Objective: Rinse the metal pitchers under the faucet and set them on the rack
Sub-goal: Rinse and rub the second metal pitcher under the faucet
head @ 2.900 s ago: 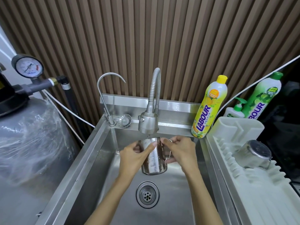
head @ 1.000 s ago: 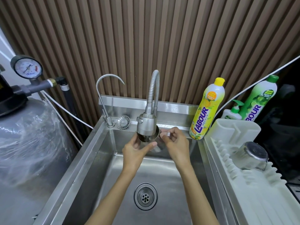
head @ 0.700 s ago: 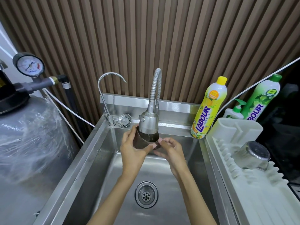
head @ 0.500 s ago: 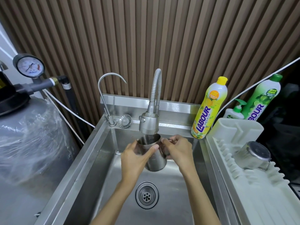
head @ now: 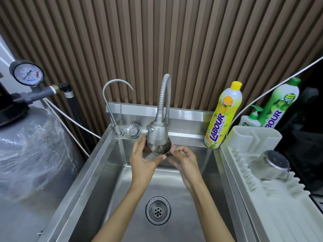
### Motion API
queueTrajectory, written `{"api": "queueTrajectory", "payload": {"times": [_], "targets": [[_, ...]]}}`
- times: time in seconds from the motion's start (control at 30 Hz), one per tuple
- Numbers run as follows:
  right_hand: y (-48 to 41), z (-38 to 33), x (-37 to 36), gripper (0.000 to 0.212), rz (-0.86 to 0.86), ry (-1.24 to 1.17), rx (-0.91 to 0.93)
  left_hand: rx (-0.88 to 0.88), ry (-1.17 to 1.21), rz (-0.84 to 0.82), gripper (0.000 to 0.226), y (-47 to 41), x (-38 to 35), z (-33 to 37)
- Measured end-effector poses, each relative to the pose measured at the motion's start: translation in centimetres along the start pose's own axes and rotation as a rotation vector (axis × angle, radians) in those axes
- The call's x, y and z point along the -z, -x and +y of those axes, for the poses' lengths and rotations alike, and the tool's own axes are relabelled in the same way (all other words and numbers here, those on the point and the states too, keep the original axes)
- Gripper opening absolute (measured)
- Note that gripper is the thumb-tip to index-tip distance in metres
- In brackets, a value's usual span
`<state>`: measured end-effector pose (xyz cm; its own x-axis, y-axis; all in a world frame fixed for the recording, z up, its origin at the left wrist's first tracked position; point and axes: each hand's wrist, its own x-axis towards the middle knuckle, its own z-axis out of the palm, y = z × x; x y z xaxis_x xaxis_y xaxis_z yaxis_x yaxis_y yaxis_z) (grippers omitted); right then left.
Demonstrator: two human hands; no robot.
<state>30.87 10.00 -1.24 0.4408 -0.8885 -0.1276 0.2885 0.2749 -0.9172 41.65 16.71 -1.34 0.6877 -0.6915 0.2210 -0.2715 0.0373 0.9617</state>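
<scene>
A shiny metal pitcher (head: pixel 160 147) is tipped up right under the spray head of the flexible faucet (head: pixel 157 134), which hides its upper part. My left hand (head: pixel 142 158) grips the pitcher's body from the left. My right hand (head: pixel 181 157) holds it from the right with curled fingers; the handle is hidden. A second metal pitcher (head: pixel 270 165) lies upside down on the white drying rack (head: pixel 279 212) at the right.
The steel sink basin (head: pixel 104 172) has a drain (head: pixel 157 210) below my hands. A thin gooseneck tap (head: pixel 111 105) and a strainer cap (head: pixel 132 131) sit at the back left. Yellow (head: pixel 223 116) and green (head: pixel 277 103) detergent bottles stand by the rack. A wrapped tank (head: pixel 31 145) is left.
The pitcher went from hanging upright below the faucet to being lifted and tilted up against the spray head. Both hands rose with it.
</scene>
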Motion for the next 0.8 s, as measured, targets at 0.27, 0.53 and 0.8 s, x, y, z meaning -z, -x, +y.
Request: {"api": "queueTrajectory", "payload": {"times": [0.27, 0.53, 0.8], "targets": [[1.3, -1.2, -0.2, 0.017, 0.088, 0.287, -0.107, 0.06, -0.269, 0.084, 0.059, 1.8, 1.1, 0.6], [1.9, -3.4, -0.4, 0.026, 0.232, 0.844, 0.22, 0.246, 0.14, -0.18, 0.035, 1.8, 0.5, 0.0], [0.8, -1.4, -0.3, 0.023, 0.053, 0.202, 0.138, 0.072, 0.22, -0.087, 0.083, -0.1, 0.1, 0.2]]}}
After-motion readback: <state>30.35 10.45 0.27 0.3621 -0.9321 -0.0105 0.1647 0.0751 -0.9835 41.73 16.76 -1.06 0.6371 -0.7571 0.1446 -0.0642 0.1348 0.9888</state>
